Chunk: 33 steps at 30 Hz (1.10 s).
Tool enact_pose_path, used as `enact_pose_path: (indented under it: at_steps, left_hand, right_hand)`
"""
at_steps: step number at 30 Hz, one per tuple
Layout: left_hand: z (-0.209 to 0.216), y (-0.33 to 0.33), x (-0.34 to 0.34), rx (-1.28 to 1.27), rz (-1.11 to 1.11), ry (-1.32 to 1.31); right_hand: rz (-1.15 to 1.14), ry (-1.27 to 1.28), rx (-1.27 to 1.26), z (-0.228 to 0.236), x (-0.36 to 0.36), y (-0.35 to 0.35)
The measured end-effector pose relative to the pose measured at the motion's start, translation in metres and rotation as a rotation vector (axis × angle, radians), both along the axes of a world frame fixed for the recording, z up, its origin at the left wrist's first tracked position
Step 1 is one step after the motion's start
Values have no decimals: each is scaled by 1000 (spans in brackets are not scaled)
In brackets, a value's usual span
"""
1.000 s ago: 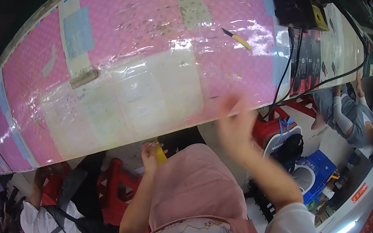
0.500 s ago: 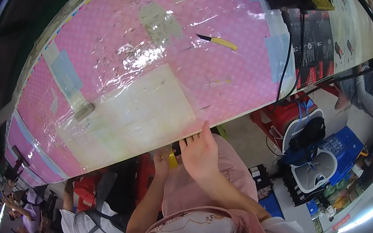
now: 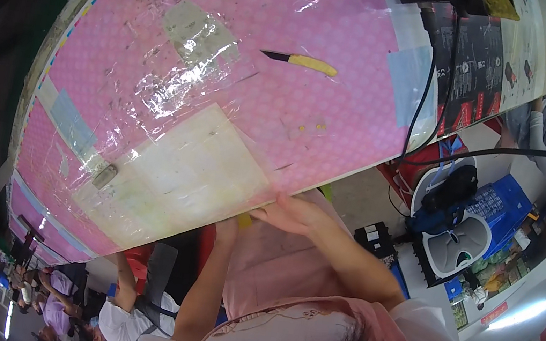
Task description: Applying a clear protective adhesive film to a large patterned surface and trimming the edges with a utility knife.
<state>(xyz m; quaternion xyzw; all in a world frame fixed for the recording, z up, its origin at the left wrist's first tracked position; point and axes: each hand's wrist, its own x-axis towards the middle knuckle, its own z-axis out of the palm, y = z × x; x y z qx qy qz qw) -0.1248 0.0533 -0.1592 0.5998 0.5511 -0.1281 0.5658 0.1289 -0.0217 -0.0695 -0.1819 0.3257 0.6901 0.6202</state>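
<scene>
My right hand (image 3: 291, 213) rests at the near edge of a pink-covered worktable (image 3: 344, 121), its fingers extended along and partly under the rim and nothing visible in it. Just left of it, my left hand (image 3: 226, 230) reaches beneath the same edge, so its fingers are hidden. A bit of something yellow (image 3: 244, 221) shows between the two hands; what it is cannot be made out. On the tabletop lies a small knife (image 3: 312, 65) with a yellow handle and dark blade, beyond my right hand. A pale taped sheet (image 3: 192, 169) covers the table nearest my hands.
A small grey piece (image 3: 104, 176) lies at the sheet's left. Black cables (image 3: 425, 101) hang over the table's right end. Right of my lap stand a grey-white bin (image 3: 463, 245) and a blue crate (image 3: 505, 202). A co-worker's arm (image 3: 125, 281) reaches the table at lower left.
My right hand has dropped a little and turned, its fingers slipping lower at the rim. The left hand has gone further under the edge. The whole view has shifted slightly.
</scene>
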Motion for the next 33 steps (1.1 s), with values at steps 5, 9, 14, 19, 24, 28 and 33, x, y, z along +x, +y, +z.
enact_pose_path:
  at_steps: [5, 9, 14, 19, 24, 28, 33]
  left_hand:
    - [59, 13, 59, -362, 428, 1]
    - [75, 15, 74, -384, 388, 50]
    - [75, 11, 66, -313, 411, -16]
    - [36, 5, 24, -268, 263, -69]
    - [34, 7, 23, -267, 235, -71]
    - [62, 21, 49, -381, 348, -42]
    - [52, 27, 24, -341, 313, -4]
  right_hand:
    - [774, -959, -182, 99, 81, -24]
    - [746, -2142, -449, 84, 113, -28]
    - [1063, -2241, -550, 57, 82, -5]
    - [1056, -2279, -548, 48, 81, 3]
    - [1060, -2322, -578, 45, 90, 13]
    - [1098, -2258, -620, 56, 68, -12]
    - [892, -2204, -735, 58, 64, -2]
